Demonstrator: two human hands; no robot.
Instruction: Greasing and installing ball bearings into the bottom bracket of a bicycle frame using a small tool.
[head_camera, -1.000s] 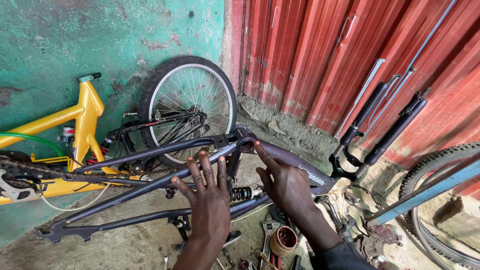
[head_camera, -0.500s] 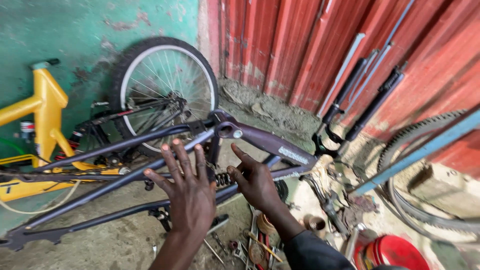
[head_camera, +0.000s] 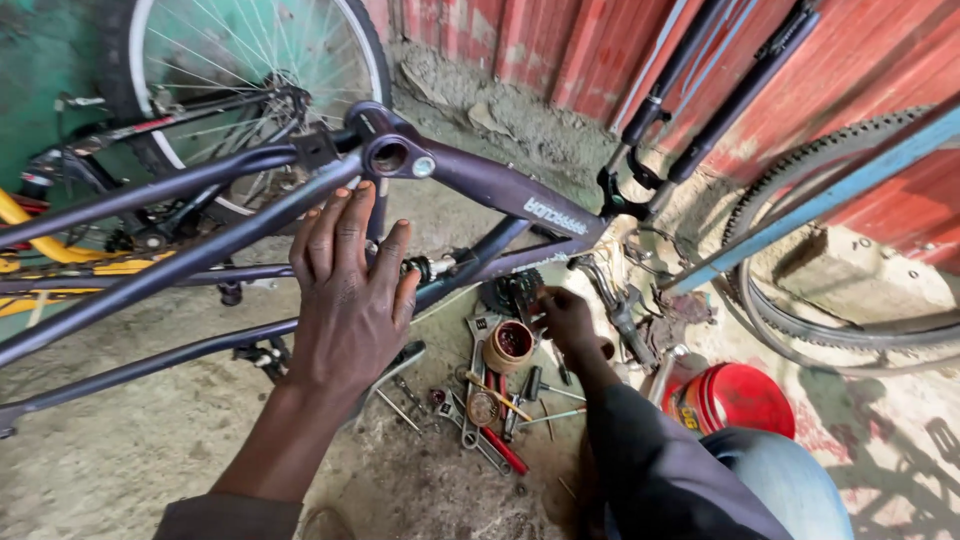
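I count one yellow bike (head_camera: 40, 255) at far left, one spoked wheel (head_camera: 250, 90) against the green wall, and one dark purple frame (head_camera: 480, 185) slanting across the middle. My left hand (head_camera: 350, 290) lies flat and released, fingers spread, against the frame's tubes. My right hand (head_camera: 565, 315) reaches low among scattered tools (head_camera: 485, 430) on the floor; I cannot tell its grip. One red tub (head_camera: 745, 400) sits right, near the tyre (head_camera: 800, 250), crowding that side.
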